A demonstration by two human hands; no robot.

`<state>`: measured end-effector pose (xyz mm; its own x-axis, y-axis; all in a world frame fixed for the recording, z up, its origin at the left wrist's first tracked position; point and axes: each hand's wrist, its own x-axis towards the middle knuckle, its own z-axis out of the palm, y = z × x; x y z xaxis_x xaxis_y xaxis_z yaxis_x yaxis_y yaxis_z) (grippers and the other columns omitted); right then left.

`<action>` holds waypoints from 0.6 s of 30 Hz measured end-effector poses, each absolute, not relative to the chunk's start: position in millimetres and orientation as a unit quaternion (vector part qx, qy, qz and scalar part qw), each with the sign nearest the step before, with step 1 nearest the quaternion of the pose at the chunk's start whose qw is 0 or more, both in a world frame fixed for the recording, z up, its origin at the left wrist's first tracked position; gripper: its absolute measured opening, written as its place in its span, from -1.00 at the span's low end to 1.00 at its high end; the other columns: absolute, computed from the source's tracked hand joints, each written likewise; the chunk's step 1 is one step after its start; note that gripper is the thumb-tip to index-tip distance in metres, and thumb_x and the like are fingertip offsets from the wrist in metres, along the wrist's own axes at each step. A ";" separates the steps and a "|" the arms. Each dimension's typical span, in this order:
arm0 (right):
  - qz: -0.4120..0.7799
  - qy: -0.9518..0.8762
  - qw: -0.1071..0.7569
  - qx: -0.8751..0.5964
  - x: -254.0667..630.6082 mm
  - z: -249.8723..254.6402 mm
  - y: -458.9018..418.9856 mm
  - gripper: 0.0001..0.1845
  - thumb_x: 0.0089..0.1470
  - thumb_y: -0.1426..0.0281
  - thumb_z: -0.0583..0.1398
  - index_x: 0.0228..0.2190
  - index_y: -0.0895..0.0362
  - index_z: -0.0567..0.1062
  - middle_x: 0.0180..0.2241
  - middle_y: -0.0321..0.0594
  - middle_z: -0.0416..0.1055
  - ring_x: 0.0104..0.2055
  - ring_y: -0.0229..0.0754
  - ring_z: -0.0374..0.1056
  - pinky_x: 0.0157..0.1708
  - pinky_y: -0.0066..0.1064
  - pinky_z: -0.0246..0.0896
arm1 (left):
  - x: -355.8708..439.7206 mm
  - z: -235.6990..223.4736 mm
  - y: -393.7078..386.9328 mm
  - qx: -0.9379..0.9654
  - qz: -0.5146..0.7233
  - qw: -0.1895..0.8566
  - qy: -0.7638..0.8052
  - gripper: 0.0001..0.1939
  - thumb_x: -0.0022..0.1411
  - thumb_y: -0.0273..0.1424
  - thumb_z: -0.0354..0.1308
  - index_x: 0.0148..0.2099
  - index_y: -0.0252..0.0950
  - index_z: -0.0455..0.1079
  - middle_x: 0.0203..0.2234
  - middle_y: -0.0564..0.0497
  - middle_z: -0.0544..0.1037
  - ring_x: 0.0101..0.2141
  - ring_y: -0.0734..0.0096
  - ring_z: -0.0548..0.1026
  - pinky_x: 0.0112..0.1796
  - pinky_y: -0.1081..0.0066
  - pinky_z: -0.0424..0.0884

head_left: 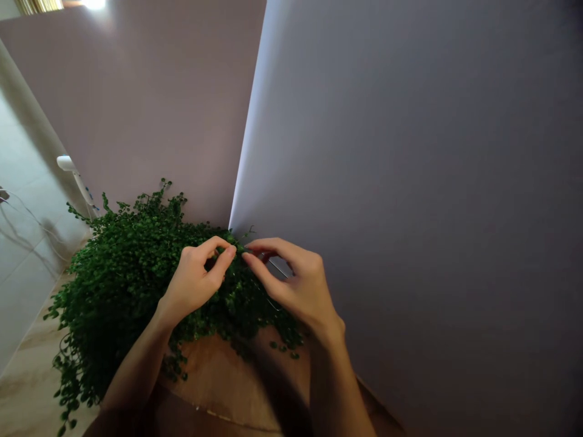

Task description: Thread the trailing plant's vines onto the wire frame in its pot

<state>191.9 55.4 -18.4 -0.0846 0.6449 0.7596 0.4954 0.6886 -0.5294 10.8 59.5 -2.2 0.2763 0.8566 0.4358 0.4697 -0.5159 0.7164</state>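
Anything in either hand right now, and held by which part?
The right hand seems to hold a thin metallic piece, gripped part hidden. The left hand is pinched over the plant; whether it holds a stem cannot be told.

Leafy plant (122, 261), grey wall (410, 182) beside it
Left hand (198, 276) pinched before the plant, right hand (291, 273) holding a thin metal tool (278, 267) at its right side
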 end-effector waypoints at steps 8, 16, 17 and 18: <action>0.072 -0.715 0.591 -0.368 182.8 -24.2 56.1 -0.90 0.13 0.45 0.26 -0.27 0.13 0.58 -0.35 -0.25 0.60 -0.38 -0.24 0.49 -0.31 -0.39 0.43 | 11.9 -1.1 58.6 0.774 0.413 0.237 0.418 -0.75 0.40 -0.26 0.04 -0.25 -0.29 0.42 -0.64 0.17 0.36 -0.59 0.58 0.36 -0.46 0.52 0.25; -0.011 -0.699 0.599 -0.390 181.0 -19.3 57.5 -0.92 0.12 0.47 0.22 -0.33 0.12 0.55 -0.45 -0.29 0.51 -0.47 -0.28 0.39 -0.39 -0.41 0.37 | 15.4 -1.1 56.5 0.779 0.399 0.243 0.419 -0.74 0.38 -0.25 0.05 -0.24 -0.29 0.46 -0.64 0.15 0.38 -0.59 0.56 0.33 -0.51 0.52 0.21; -0.021 -0.700 0.595 -0.394 180.7 -19.2 58.1 -0.92 0.13 0.47 0.21 -0.33 0.12 0.55 -0.46 -0.29 0.51 -0.48 -0.29 0.38 -0.39 -0.41 0.36 | 15.9 -1.0 56.6 0.778 0.395 0.246 0.422 -0.74 0.39 -0.25 0.05 -0.24 -0.29 0.46 -0.65 0.15 0.38 -0.60 0.57 0.32 -0.52 0.52 0.20; -0.030 -0.701 0.592 -0.397 180.2 -19.3 58.6 -0.91 0.13 0.47 0.21 -0.33 0.12 0.54 -0.46 -0.29 0.50 -0.48 -0.29 0.37 -0.40 -0.41 0.36 | 16.4 -1.0 56.9 0.778 0.392 0.247 0.424 -0.74 0.39 -0.25 0.04 -0.24 -0.29 0.46 -0.65 0.16 0.37 -0.62 0.57 0.30 -0.53 0.52 0.19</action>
<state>180.2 58.6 -19.3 0.0162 0.5213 0.8532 0.5925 0.6824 -0.4282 16.4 56.9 -1.0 0.3321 0.8537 0.4011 0.4661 -0.5182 0.7171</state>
